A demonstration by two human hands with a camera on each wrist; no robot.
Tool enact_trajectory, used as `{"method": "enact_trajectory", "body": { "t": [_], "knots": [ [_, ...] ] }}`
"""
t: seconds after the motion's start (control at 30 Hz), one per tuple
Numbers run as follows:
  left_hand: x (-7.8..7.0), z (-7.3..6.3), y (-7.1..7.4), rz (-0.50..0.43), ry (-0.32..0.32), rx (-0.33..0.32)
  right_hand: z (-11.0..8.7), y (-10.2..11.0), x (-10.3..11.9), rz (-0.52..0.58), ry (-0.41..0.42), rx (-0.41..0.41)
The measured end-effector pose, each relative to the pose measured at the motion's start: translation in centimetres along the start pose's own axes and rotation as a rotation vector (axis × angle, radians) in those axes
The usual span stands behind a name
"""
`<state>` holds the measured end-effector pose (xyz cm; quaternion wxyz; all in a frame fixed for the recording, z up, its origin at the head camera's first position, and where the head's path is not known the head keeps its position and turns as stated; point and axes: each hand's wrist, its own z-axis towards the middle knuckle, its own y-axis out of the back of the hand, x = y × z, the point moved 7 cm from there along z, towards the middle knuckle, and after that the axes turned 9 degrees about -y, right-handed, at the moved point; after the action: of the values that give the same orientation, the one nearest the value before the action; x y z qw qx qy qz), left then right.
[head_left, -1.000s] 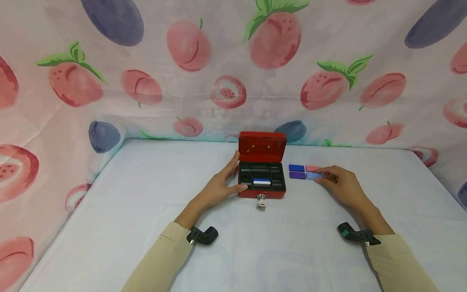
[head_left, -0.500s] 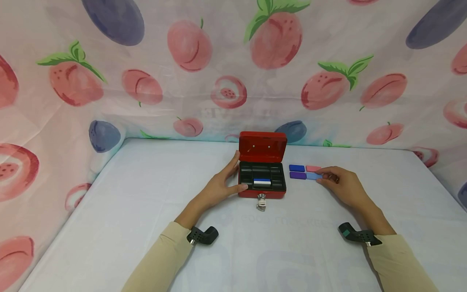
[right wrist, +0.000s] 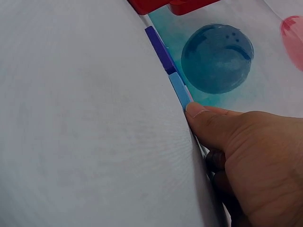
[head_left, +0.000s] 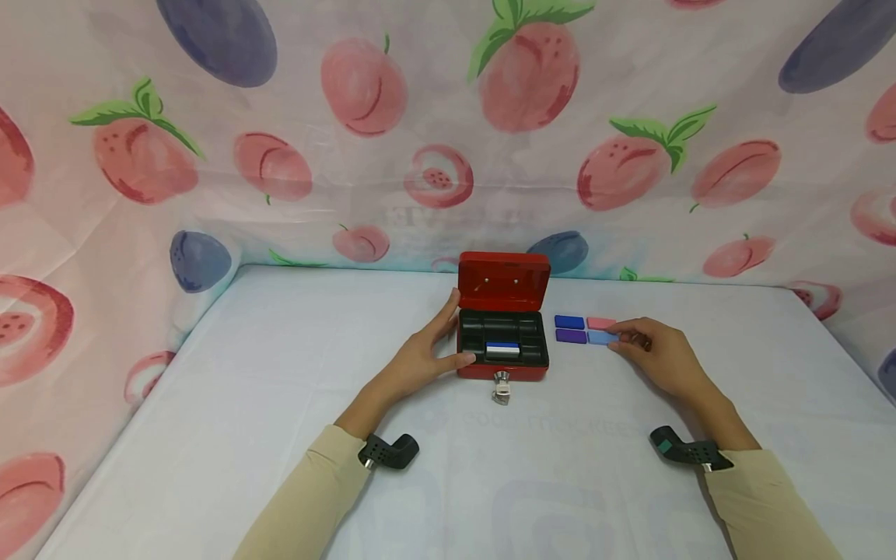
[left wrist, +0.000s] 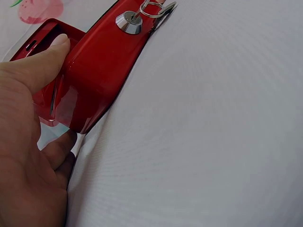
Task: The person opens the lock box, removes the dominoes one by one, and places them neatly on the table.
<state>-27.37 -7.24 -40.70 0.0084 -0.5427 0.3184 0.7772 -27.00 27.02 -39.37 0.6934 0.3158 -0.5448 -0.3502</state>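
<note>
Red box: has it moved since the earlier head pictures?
No. In the head view, the red box sits where it did against the printed blue plum behind it, with no visible shift in any direction.

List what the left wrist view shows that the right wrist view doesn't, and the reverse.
Only left wrist: the left hand, a silver lock and its key ring.
Only right wrist: the right hand, its thumb at the end of a light blue block, and a purple block.
Both: the red box, cut off by the top edge in each, the white tabletop and the fruit-print backdrop.
</note>
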Motion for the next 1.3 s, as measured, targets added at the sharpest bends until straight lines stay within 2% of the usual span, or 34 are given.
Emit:
{"method": "enact_trajectory", "body": {
  "t": [1.3],
  "knots": [
    [0.05, 0.07, -0.01, 0.011, 0.012, 0.006, -0.03, -0.16, -0.30, 0.000, -0.023, 0.011]
  ]
}}
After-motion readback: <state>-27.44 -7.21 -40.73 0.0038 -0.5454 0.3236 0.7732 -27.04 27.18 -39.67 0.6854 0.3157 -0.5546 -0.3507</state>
